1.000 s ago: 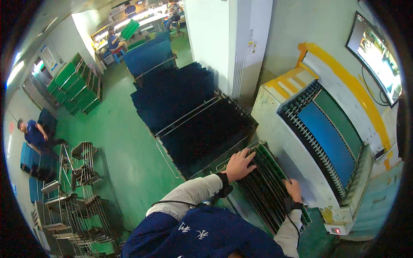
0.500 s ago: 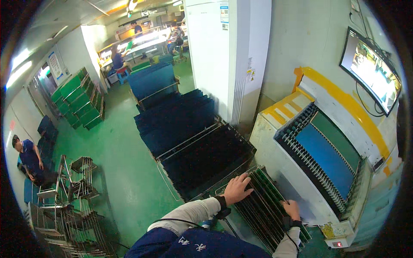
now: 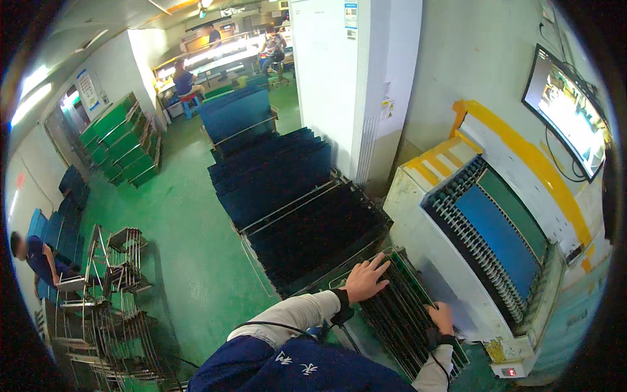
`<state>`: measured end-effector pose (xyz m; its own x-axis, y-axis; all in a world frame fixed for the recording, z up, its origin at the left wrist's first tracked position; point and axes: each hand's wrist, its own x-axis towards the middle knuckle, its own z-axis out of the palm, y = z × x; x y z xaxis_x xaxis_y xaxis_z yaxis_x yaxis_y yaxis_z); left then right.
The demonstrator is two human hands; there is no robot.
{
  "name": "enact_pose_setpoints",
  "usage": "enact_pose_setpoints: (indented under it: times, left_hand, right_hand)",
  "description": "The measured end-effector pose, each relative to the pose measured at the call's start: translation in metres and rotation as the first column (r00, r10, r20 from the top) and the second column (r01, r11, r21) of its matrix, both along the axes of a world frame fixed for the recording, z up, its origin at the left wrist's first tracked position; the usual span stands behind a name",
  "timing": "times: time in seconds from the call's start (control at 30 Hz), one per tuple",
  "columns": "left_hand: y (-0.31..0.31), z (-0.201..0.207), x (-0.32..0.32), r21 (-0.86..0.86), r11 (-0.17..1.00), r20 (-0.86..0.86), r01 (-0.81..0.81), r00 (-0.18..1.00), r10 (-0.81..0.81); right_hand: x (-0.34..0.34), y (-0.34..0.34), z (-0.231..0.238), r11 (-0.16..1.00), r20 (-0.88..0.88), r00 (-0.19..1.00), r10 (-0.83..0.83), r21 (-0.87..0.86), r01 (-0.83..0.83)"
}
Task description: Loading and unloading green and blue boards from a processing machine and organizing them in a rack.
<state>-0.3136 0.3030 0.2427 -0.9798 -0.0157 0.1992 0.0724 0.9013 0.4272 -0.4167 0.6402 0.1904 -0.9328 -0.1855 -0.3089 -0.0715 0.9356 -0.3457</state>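
Observation:
In front of me stands a wire rack [image 3: 334, 285] filled with thin, dark green panels [image 3: 400, 307] on edge, side by side. My left hand [image 3: 367, 281] rests over the far left end of the panels. Its fingers are spread and hold nothing. At the right side of the same row, my right hand [image 3: 441, 317] has its fingers curled in, pinching the edge of a panel. Its fingertips are partly hidden. Both wrists carry dark bands.
Just beyond are racks of dark blue panels [image 3: 271, 166]. To the right, a machine with rollers [image 3: 450, 225] holds a blue panel [image 3: 496, 238]; a screen [image 3: 567, 108] hangs above. Metal racks [image 3: 108, 300] stand left, near a bending person [image 3: 40, 258]. Green panels [image 3: 124, 140] are stacked farther back.
My left hand's fingers have spread wider, and the panels beneath it lean closer together. My right hand stays at the same side. The person at the left has bent lower.

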Motion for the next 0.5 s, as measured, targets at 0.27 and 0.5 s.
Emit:
enact_pose_setpoints:
  times: [0.27, 0.5]
  left_hand:
    - [0.001, -0.015, -0.002, -0.032, 0.999, -0.039, 0.004, 0.999, -0.005]
    - [0.004, -0.008, 0.002, 0.032, 0.999, -0.021, 0.025, 0.999, -0.024]
  right_hand:
    - [0.005, 0.005, -0.008, 0.991, -0.122, 0.992, -0.018, -0.133, 0.002]
    - [-0.039, 0.033, -0.031, 0.987, -0.031, 0.999, 0.043, -0.153, -0.047]
